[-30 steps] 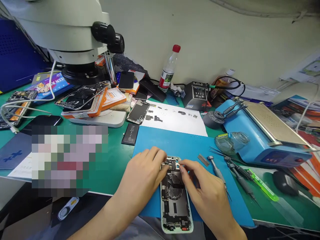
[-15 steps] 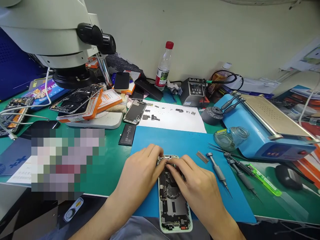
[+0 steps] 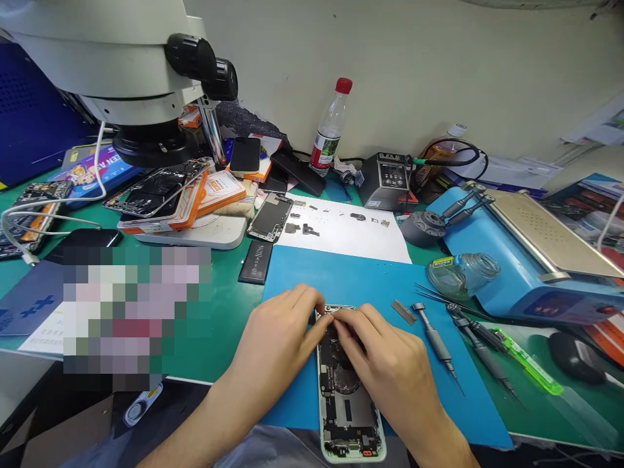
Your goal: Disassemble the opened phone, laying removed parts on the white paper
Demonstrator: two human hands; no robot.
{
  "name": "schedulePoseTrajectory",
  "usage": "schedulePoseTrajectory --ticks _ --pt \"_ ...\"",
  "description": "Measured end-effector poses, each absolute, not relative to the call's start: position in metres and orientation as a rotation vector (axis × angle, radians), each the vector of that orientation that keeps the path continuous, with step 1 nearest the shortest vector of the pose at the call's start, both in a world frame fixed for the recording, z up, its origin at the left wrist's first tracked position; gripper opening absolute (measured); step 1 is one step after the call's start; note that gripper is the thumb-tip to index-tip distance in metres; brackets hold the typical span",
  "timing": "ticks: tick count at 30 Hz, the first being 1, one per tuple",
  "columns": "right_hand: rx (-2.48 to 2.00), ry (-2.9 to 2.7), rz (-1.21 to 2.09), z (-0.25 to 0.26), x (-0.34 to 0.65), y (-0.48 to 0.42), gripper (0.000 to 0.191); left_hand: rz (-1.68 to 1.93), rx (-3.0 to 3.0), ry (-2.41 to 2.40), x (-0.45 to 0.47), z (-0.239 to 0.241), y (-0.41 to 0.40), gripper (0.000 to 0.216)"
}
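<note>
An opened phone (image 3: 348, 409) with a pale green frame lies lengthwise in front of me, its circuit boards and bare metal inside showing. Its lower end reaches past the front edge of the blue mat (image 3: 292, 396). My left hand (image 3: 283, 331) is closed at the phone's upper left corner, index finger curled over the edge and thumb pointing inward. My right hand (image 3: 385, 351) lies over the right side, thumb and index finger pinched near the top. The fingertips of both hands meet there; whatever small part they pinch is hidden.
Screwdrivers (image 3: 439, 344), tweezers (image 3: 443, 296), a green knife (image 3: 529, 361) and a tipped glass jar (image 3: 461, 273) lie right. Behind are a white sheet (image 3: 341, 240) with small parts, a phone screen (image 3: 270, 216) and a battery (image 3: 256, 262). A microscope (image 3: 141, 71) overhangs the left.
The whole view has shifted, so things appear slightly further right. Both hands stay at the phone's top end, with only a slight shift of the pinching fingertips.
</note>
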State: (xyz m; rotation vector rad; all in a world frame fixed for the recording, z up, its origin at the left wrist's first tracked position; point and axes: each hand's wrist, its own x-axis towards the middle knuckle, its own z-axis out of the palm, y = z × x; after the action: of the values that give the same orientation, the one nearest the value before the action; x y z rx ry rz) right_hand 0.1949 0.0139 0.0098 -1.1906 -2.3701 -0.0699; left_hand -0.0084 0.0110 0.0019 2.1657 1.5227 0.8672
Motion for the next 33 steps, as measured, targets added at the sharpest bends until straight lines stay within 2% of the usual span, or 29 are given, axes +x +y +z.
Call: schedulePoseTrajectory --ticks 17,25,33 --pt "-1.309 -2.178 0.269 0.0131 0.1952 0.0150 0.012 0.892 2.204 1.532 -0.0063 0.0032 0.0131 0.014" --pt "-1.345 -2.146 0.283 0.0125 0.1952 0.0162 0.013 0.900 2.329 1.552 -0.0039 0.0022 0.0111 0.004" --pt "-1.343 -2.157 0.278 0.0104 0.1964 0.0180 0.015 0.848 2.396 1.568 -0.0031 0.0039 0.0097 0.010"
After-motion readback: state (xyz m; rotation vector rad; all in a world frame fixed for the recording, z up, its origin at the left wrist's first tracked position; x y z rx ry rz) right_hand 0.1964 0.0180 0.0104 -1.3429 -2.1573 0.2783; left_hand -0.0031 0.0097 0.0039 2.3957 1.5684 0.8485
